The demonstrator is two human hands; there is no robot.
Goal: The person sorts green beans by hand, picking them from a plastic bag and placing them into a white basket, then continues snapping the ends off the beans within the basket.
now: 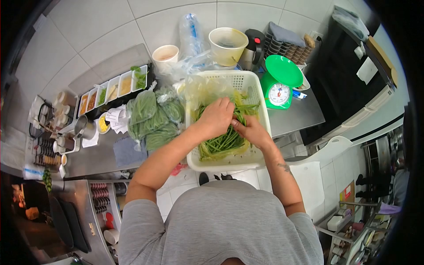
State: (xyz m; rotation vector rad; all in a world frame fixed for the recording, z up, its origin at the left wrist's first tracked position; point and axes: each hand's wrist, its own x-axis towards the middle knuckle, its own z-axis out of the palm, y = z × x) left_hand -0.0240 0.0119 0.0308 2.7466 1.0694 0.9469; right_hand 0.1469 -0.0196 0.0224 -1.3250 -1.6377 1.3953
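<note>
Presently my left hand [215, 119] and right hand [251, 131] grasp a bunch of green beans [240, 115]; uneven finger pressure could, I judge, let some slip or snap. The bunch (ends protruding) lies between both hands, above loose beans [221, 144] in the white basket [225, 167].

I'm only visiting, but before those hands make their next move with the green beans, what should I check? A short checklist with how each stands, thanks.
1. Right hand has beans: ok, some green beans sit between thumb and fingers.
2. Left hand has beans: cannot tell, its fingertips are partly hidden.
3. Pile contained: ok, it lies inside the white basket.
4. Basket fully supported: cannot tell, its near end seems to jut past the counter.
5. Green scale upright: ok, beside the basket.
6. Scale reading: cannot tell, too small.
</note>
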